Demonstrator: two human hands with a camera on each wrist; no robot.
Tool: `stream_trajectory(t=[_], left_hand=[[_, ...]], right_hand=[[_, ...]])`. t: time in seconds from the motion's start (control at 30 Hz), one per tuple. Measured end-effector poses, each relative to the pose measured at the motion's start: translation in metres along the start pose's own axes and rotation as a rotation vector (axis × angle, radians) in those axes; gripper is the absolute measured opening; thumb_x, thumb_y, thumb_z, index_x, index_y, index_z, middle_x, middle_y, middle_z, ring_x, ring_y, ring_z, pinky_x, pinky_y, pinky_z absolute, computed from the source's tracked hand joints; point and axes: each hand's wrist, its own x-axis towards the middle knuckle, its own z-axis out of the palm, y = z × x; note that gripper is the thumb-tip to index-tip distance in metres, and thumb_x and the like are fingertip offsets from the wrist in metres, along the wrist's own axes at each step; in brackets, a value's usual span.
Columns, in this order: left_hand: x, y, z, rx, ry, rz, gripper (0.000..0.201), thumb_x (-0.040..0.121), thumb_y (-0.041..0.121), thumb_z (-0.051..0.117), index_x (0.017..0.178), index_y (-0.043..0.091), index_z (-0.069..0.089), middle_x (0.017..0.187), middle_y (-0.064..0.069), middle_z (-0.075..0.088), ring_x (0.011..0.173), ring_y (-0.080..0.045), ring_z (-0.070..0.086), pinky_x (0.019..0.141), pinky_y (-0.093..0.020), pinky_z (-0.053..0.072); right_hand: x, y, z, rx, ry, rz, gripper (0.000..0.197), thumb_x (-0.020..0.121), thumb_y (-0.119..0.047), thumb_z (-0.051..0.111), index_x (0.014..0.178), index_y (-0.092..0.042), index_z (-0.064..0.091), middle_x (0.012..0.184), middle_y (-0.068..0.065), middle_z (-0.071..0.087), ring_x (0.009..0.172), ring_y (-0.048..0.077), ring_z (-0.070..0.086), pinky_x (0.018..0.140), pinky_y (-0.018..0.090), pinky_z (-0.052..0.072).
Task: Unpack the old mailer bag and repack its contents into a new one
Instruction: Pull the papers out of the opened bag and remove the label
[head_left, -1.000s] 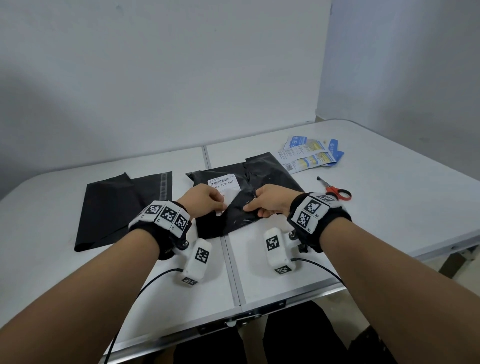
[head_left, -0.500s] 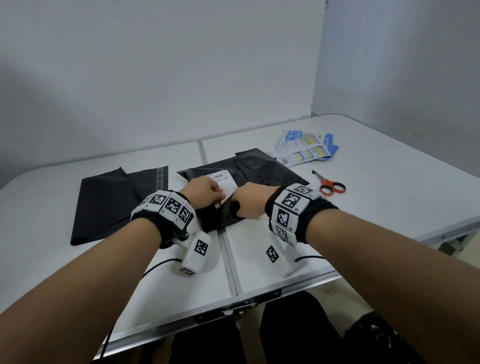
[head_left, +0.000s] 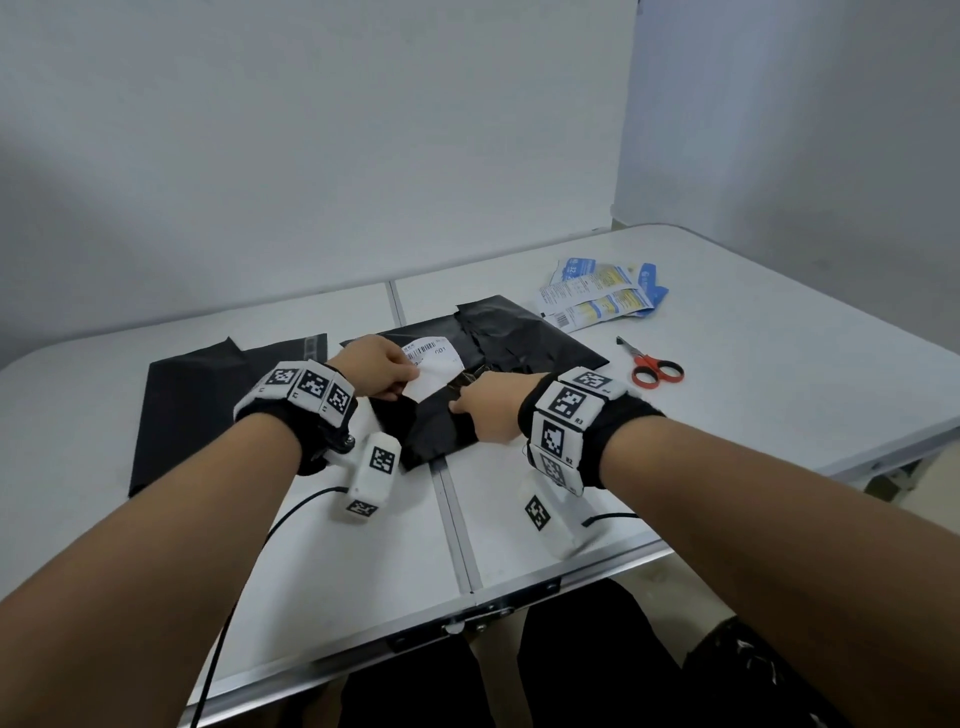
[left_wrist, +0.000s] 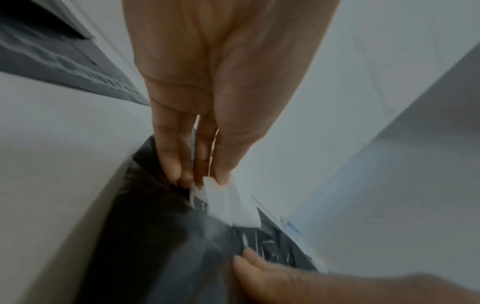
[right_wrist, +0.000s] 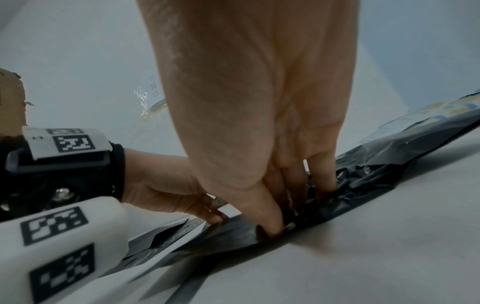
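Note:
The old black mailer bag (head_left: 524, 343) lies crumpled at the table's middle, with a white barcode label (head_left: 434, 358) on it. My left hand (head_left: 371, 371) pinches the bag's near left edge at the label (left_wrist: 226, 203), thumb against fingers. My right hand (head_left: 483, 405) grips the bag just right of it, fingertips (right_wrist: 324, 185) dug into the torn plastic (right_wrist: 376, 168) and thumb pressing on top. The new black mailer bag (head_left: 208, 400) lies flat at the left. Blue and yellow packets (head_left: 597, 296) lie loose behind the old bag at the right.
Red-handled scissors (head_left: 652, 366) lie to the right of the old bag. The folding table's centre seam (head_left: 452, 519) runs toward me between my wrists. A wall stands close behind the table, whose front edge (head_left: 571, 577) is near my body.
My right wrist has rolled over and its fingers have dug into the bag's torn part. The left hand keeps its pinch at the label, and the bag's near end has bunched up.

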Motion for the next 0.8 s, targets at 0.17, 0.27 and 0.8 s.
stream_trajectory(t=[0.17,0.27,0.8], left_hand=[[-0.011,0.02,0.01,0.125,0.039,0.135,0.041,0.089,0.049,0.053,0.095,0.01,0.066,0.085,-0.002,0.068,0.077,-0.019,0.065,0.077,-0.032,0.055],[-0.011,0.028,0.019,0.463,0.073,0.208,0.037,0.085,0.052,0.058,0.083,0.015,0.06,0.08,0.001,0.057,0.079,-0.018,0.053,0.071,-0.026,0.037],[0.005,0.006,0.027,-0.268,0.002,-0.159,0.036,0.082,0.032,0.066,0.092,-0.003,0.067,0.1,-0.02,0.071,0.087,-0.033,0.066,0.085,-0.039,0.052]], right_hand=[[0.001,0.002,-0.004,-0.015,-0.053,-0.005,0.042,0.096,-0.016,0.038,0.136,-0.014,0.047,0.136,0.01,0.05,0.124,0.029,0.049,0.101,0.036,0.044],[0.0,0.005,-0.002,0.051,-0.036,-0.024,0.041,0.094,-0.015,0.04,0.134,-0.015,0.05,0.134,0.01,0.052,0.121,0.029,0.051,0.101,0.037,0.045],[0.005,0.0,0.002,0.168,-0.085,0.13,0.052,0.1,-0.033,0.035,0.139,0.0,0.038,0.146,0.021,0.033,0.131,0.033,0.04,0.106,0.037,0.036]])
